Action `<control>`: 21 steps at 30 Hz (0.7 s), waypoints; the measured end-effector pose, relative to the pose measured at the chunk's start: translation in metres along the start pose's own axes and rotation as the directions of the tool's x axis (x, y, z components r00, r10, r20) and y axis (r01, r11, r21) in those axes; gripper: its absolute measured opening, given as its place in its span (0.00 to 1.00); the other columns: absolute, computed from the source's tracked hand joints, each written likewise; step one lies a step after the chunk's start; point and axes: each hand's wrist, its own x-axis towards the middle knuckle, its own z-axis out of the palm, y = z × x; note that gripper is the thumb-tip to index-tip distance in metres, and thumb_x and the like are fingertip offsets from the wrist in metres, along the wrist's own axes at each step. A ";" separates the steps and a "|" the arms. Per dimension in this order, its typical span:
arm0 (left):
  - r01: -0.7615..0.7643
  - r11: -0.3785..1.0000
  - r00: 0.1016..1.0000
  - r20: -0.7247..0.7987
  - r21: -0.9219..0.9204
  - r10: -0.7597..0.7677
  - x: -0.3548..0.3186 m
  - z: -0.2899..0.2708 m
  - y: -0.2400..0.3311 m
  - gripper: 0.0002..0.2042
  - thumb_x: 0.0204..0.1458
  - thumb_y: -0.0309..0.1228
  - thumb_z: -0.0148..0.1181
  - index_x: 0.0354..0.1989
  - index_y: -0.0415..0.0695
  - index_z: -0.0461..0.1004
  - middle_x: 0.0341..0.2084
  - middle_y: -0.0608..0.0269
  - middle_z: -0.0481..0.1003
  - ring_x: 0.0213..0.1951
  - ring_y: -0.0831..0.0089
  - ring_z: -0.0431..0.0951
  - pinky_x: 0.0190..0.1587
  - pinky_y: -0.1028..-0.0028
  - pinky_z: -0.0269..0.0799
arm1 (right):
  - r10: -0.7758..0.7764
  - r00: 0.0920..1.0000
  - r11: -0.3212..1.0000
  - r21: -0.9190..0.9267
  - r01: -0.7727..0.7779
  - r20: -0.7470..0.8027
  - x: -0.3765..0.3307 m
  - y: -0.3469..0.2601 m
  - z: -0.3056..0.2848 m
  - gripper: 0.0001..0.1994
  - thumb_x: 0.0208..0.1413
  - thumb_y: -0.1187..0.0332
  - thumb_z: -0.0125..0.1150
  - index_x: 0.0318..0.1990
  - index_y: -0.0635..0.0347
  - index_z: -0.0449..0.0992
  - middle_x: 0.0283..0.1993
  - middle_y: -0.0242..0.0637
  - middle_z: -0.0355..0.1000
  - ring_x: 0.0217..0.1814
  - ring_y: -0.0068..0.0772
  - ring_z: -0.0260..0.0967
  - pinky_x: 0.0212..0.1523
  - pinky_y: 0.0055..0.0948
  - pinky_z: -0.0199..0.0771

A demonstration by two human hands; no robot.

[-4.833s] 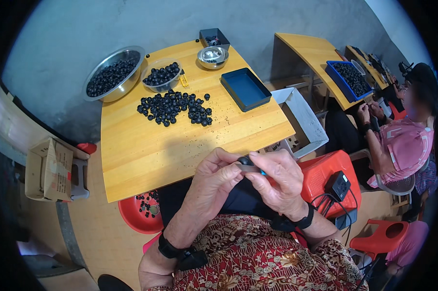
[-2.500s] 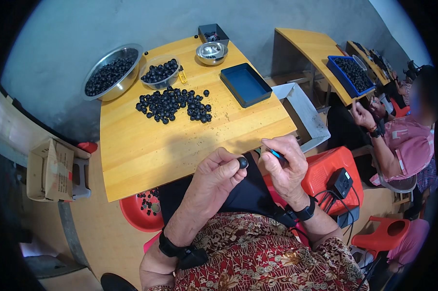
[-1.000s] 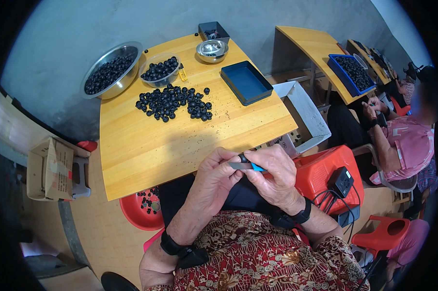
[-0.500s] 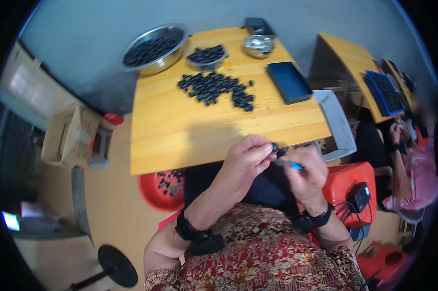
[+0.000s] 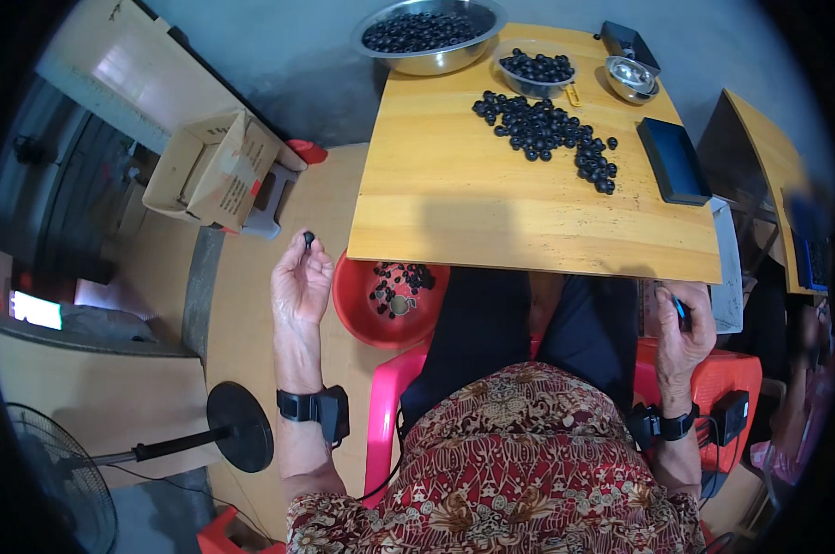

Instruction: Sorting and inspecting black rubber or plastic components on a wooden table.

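Note:
Out to the left, beside the red basin (image 5: 346, 300), my left hand (image 5: 302, 286) pinches a small black round piece (image 5: 308, 238) at its fingertips. My right hand (image 5: 685, 337) is closed round a small blue-handled tool (image 5: 679, 307) just off the table's near right corner; the tool's working end is hard to make out. On the wooden table (image 5: 464, 217) lies a loose heap of similar black round pieces (image 5: 538, 129). Behind the heap a clear bowl (image 5: 533, 88) and a large metal basin (image 5: 427, 63) hold more. Several black bits and a roundish object lie in the red basin.
A dark rectangular tray (image 5: 673, 162) lies at the table's right, with a small metal bowl (image 5: 632, 81) behind it. Left stand an open cardboard box (image 5: 237, 180) and a fan (image 5: 62, 480). A red stool (image 5: 736, 379) carries a black device. Another person sits far right.
My hands have parted: the left swung out to the left with the black piece, the right moved right with the tool. The view has shifted, so the table sits further right and higher.

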 end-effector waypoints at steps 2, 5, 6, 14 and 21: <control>-0.004 1.000 0.997 -0.079 -0.015 0.003 0.009 -0.047 0.002 0.04 0.55 0.23 0.56 0.38 0.38 0.74 0.32 0.58 0.78 0.35 0.72 0.79 0.37 0.74 0.76 | -0.005 1.000 1.000 -0.007 0.005 -0.001 -0.001 -0.001 0.004 0.05 0.51 0.79 0.63 0.34 0.64 0.74 0.32 0.36 0.69 0.32 0.27 0.65 0.34 0.23 0.65; -0.002 1.000 0.962 -0.271 0.021 0.007 0.024 -0.102 -0.011 0.03 0.55 0.23 0.55 0.36 0.40 0.74 0.31 0.59 0.78 0.34 0.72 0.79 0.33 0.75 0.77 | 0.015 1.000 1.000 0.004 -0.015 0.016 -0.001 -0.004 0.006 0.04 0.51 0.79 0.62 0.34 0.65 0.73 0.31 0.36 0.69 0.30 0.24 0.64 0.31 0.21 0.63; 0.040 0.999 0.945 -0.325 0.022 -0.031 0.031 -0.117 -0.018 0.03 0.54 0.23 0.56 0.37 0.41 0.73 0.29 0.61 0.77 0.31 0.73 0.79 0.30 0.76 0.76 | 0.014 1.000 1.000 0.000 -0.014 0.019 -0.001 -0.005 0.006 0.04 0.51 0.79 0.62 0.34 0.65 0.73 0.31 0.36 0.69 0.30 0.24 0.64 0.31 0.21 0.63; 0.117 0.977 0.869 -0.495 0.178 -0.013 0.038 -0.142 -0.051 0.07 0.51 0.22 0.56 0.39 0.44 0.73 0.23 0.65 0.75 0.21 0.77 0.75 0.17 0.81 0.67 | 0.050 0.998 0.998 -0.030 -0.048 0.045 -0.004 -0.001 0.009 0.03 0.53 0.79 0.61 0.33 0.65 0.73 0.30 0.34 0.68 0.25 0.20 0.61 0.25 0.19 0.60; 0.152 0.963 0.872 -0.489 0.221 -0.026 0.047 -0.139 -0.064 0.10 0.52 0.25 0.58 0.42 0.46 0.72 0.30 0.68 0.74 0.26 0.77 0.75 0.19 0.81 0.67 | 0.096 0.994 0.995 -0.025 -0.095 0.050 -0.003 0.000 0.008 0.03 0.53 0.78 0.62 0.33 0.65 0.73 0.29 0.33 0.67 0.26 0.19 0.61 0.26 0.19 0.60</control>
